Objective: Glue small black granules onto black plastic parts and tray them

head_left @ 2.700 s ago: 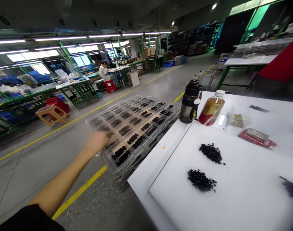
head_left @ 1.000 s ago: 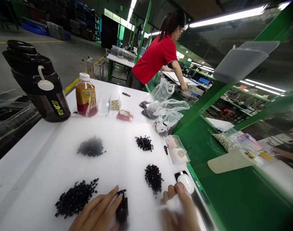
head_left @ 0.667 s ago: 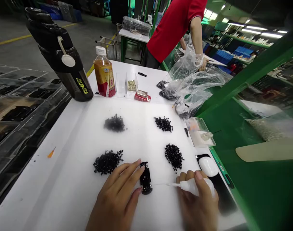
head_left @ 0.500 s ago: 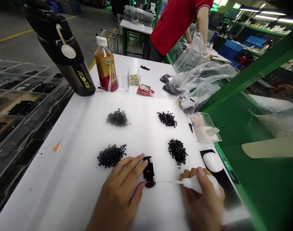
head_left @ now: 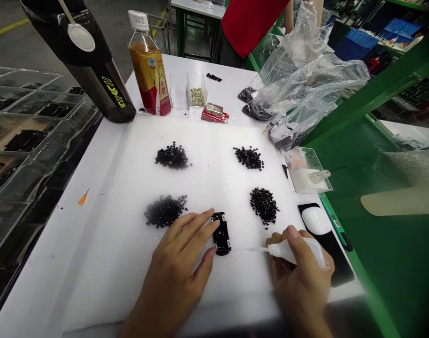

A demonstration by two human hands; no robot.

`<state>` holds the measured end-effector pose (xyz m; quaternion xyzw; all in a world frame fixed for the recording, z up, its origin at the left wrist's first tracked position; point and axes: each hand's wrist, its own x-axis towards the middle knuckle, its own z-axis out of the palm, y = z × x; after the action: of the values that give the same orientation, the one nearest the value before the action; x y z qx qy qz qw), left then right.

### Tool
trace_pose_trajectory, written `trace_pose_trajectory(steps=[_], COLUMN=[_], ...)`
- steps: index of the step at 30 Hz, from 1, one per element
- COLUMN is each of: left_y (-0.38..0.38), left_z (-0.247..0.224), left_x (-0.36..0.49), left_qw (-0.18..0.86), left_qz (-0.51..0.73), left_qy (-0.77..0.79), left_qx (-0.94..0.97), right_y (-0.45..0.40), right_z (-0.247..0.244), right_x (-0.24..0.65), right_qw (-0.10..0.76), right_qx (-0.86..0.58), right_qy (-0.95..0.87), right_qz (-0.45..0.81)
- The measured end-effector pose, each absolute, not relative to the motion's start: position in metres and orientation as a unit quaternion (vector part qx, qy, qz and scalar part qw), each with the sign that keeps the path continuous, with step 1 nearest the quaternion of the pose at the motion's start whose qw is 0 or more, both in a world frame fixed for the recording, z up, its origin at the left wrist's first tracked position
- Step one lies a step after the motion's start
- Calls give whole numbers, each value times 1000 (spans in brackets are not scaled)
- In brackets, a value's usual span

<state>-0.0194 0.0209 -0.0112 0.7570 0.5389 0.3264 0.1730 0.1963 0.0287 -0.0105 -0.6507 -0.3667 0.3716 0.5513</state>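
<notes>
my left hand (head_left: 174, 265) lies open, steadying the black part (head_left: 220, 233), while my right hand (head_left: 301, 274) pinches a white squeeze bottle (head_left: 297, 251) aimed at it

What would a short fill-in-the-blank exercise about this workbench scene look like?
A white squeeze bottle is held in the ____ hand, its thin nozzle pointing at a small black part.
The left hand touches that part on its ____ side.
There are ____ piles of black granules on the white board.

Missing words: right; left; four.
</notes>
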Motion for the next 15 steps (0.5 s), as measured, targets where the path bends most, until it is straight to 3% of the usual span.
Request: trace_pose_trajectory(steps=[15], left_y=[20], left_z=[-8], left_x=[-18], left_qw=[180], left_qz=[323], left_qy=[546], left_qx=[752], right_y=[29], right_z=[-6], right_x=[193], right_qw=[606], right_qx=[-598], right_qy=[-295], right_qz=[434])
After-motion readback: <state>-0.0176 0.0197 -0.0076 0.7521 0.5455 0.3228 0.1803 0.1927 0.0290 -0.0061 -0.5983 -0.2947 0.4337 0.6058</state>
